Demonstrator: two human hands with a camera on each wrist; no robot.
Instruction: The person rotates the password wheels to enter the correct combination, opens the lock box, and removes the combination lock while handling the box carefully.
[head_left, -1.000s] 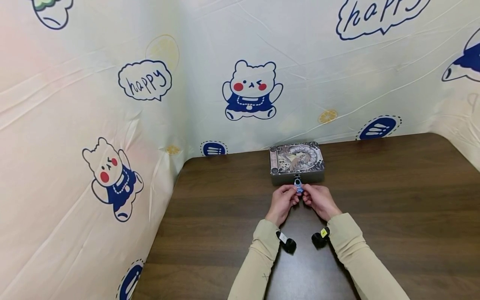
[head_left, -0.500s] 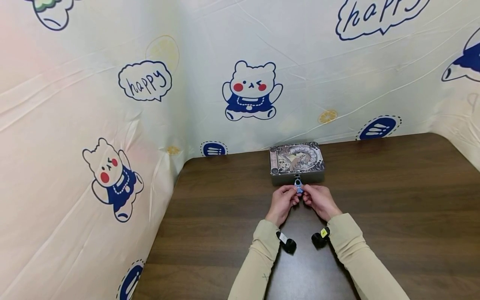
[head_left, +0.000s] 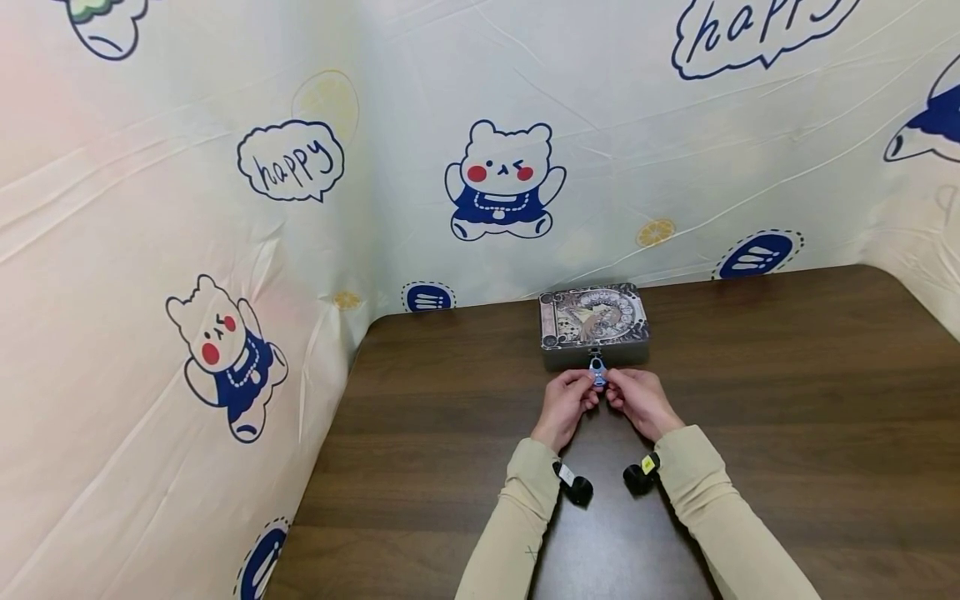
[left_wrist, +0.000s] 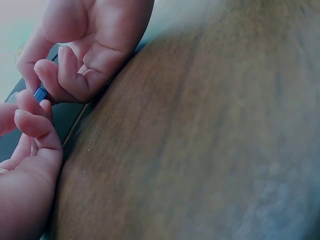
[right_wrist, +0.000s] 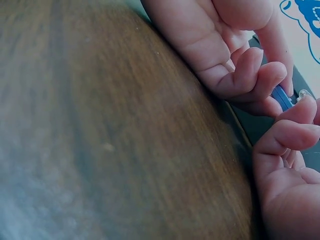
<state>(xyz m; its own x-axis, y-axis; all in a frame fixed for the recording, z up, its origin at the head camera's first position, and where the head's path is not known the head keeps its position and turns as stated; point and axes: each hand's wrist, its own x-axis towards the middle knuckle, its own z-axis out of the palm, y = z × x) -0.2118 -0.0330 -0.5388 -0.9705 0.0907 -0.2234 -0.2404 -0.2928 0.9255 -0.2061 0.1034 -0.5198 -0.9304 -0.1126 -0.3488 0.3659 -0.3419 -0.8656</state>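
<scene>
A dark tin box (head_left: 592,357) with an ornate printed lid stands at the back of the table, its lid down. From the clasp on its front hangs a small blue padlock (head_left: 597,373). My left hand (head_left: 564,404) pinches the padlock from the left with thumb and fingertips. On the other side my right hand (head_left: 640,400) pinches it too, the fingertips of both hands nearly meeting. In the right wrist view a strip of the blue padlock (right_wrist: 282,98) shows between the fingers; the rest is hidden by them.
The brown wooden table (head_left: 420,467) spreads around the box and hands. Behind the box hangs a pale printed cloth (head_left: 405,167) with bear figures, reaching down along the left side. A small black camera (head_left: 577,490) sits at the left sleeve, another black camera (head_left: 639,479) at the right.
</scene>
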